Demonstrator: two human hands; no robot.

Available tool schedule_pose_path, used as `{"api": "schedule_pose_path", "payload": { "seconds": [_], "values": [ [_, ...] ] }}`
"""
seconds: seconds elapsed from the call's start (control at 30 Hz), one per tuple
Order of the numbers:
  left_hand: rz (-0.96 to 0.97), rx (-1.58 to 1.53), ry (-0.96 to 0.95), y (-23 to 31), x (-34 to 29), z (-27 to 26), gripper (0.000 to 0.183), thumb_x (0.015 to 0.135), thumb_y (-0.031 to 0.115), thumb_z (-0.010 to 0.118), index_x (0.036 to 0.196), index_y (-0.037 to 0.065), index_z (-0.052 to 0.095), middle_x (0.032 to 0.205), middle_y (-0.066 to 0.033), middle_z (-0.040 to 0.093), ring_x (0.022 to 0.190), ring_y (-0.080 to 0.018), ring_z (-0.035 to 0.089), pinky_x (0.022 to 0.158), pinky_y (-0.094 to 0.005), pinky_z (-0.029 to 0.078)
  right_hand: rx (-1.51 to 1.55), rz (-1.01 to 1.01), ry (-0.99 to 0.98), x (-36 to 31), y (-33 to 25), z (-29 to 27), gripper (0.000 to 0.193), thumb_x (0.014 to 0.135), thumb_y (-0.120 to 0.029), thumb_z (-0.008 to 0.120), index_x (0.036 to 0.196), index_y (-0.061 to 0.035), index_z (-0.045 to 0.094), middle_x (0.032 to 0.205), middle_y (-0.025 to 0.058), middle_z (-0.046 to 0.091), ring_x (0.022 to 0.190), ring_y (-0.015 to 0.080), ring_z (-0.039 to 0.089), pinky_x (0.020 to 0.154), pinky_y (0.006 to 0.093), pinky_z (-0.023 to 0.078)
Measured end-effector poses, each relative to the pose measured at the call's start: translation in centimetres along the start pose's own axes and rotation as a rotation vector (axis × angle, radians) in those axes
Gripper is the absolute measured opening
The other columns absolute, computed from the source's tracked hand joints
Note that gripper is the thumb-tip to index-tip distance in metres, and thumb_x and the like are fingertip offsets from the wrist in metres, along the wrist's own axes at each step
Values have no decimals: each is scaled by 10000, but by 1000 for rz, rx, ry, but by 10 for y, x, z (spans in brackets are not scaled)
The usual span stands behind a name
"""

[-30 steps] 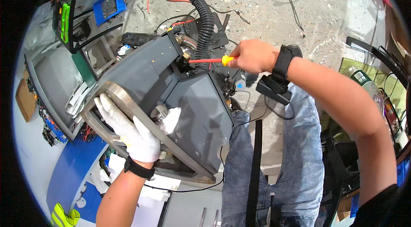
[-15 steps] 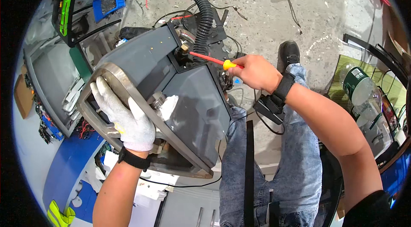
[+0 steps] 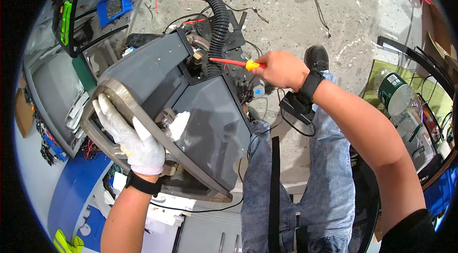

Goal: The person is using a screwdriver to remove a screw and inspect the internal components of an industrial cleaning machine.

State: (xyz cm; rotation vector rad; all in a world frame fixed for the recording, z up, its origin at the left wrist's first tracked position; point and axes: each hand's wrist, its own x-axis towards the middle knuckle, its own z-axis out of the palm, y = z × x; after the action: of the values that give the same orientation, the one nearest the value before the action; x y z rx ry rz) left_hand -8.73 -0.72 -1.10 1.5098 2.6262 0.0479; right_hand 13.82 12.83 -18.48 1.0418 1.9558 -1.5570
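Note:
A tilted grey housing with a worn metal rim stands in front of me. My left hand, in a white work glove, lies on that rim with its fingers stretched out flat. My right hand is bare and wrapped round a screwdriver with a red shaft and a red and yellow handle. Its tip points left, in front of a black corrugated hose and close to a small brass-coloured fitting in the housing's opening. Whether the tip touches anything I cannot tell. White material sits inside the housing.
Loose cables lie on the concrete floor. A blue bin of small parts stands at the far left. On the right are a plastic bottle and a green mat. My shoe is beyond my right hand.
The whole view has shifted slightly, moving the scene left. The screwdriver lies more level now, its tip still near the fitting. My left hand stays on the rim.

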Motion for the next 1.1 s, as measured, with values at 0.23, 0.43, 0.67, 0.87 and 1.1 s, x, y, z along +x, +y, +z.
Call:
{"api": "schedule_pose_path", "payload": {
  "seconds": [0.23,0.43,0.67,0.87,1.1],
  "values": [
    [263,225,-33,-13,-3,-5,656,858,285,487,1367,-33,224,1382,-279,240,1268,-432,253,1044,-496,207,-87,-83,-36,13,-8,1,347,795,-373,581,1022,-125,668,828,149,655,787,307,621,712,393,487],
    [368,310,-15,4,4,-5,817,703,271,690,1347,12,260,1334,-323,271,1199,-509,312,971,-574,288,-132,-103,-23,33,-6,17,267,775,-287,547,900,-93,681,862,158,655,847,321,624,743,402,502],
    [372,307,4,2,5,-3,838,678,278,715,1348,50,265,1330,-320,279,1189,-503,327,968,-572,294,-225,-120,-31,29,-19,8,269,728,-220,531,857,-31,671,851,181,652,836,321,630,737,412,504],
    [119,93,-15,-9,0,-4,794,744,298,656,1351,-1,241,1341,-316,265,1211,-485,302,993,-549,270,-86,-80,-93,13,-12,-6,333,783,-314,537,870,-22,670,849,186,651,831,324,631,742,412,503],
    [131,110,-15,-6,4,-5,657,880,326,419,1381,-38,202,1396,-254,234,1291,-382,232,1075,-434,151,-124,-30,-84,29,-36,13,313,779,-301,541,882,-38,675,877,190,650,854,337,624,764,405,496]
  ]
}}
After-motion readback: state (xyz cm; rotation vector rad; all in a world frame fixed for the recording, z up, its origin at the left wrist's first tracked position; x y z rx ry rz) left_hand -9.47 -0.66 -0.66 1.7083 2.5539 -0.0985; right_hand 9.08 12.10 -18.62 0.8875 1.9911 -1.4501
